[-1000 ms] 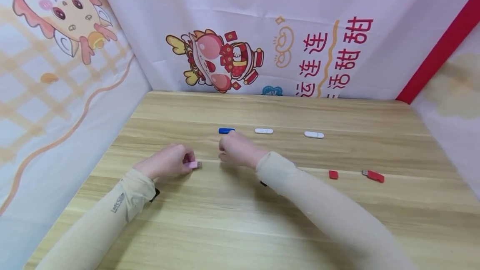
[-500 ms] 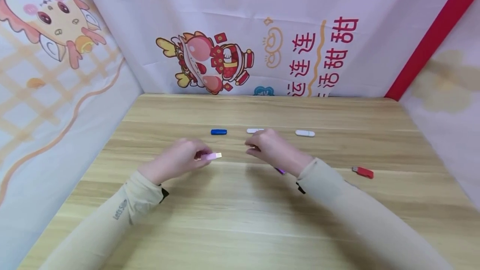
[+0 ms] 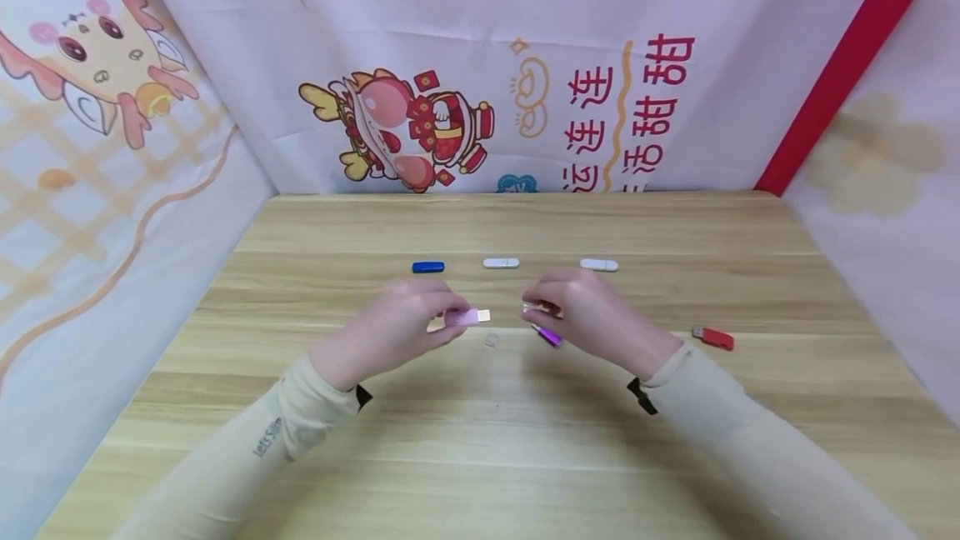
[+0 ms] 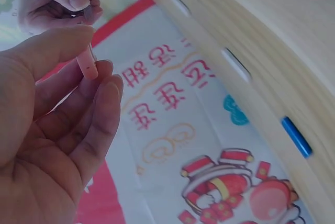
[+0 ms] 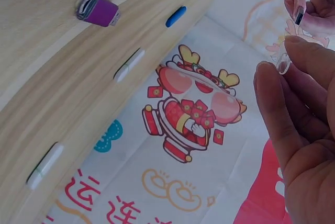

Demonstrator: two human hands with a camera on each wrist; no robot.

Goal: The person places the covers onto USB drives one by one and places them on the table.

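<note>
My left hand (image 3: pixel 397 323) pinches a pink USB stick (image 3: pixel 467 317) between thumb and fingers, its metal plug pointing right. Facing it across a short gap, my right hand (image 3: pixel 592 315) pinches a small clear cap (image 5: pixel 283 62) between thumb and forefinger. Both hands are raised over the table. Under the right fingertips, a purple USB stick (image 5: pixel 99 10) lies on the wood, partly covered by that hand in the head view. In the left wrist view the pink stick appears end-on, with the right hand beyond it.
A blue USB stick (image 3: pixel 428 267) and two white ones, the middle one (image 3: pixel 501 263) and the right one (image 3: pixel 598 265), lie in a row behind the hands. A red USB stick (image 3: pixel 712 338) is at the right. Printed cloth (image 3: pixel 420 23) hangs behind the wooden table (image 3: pixel 465 465).
My left hand has lifted the pink USB stick and carried it right. The right hand has moved right from near the blue stick, uncovering it and the purple one. The view has shifted slightly.
</note>
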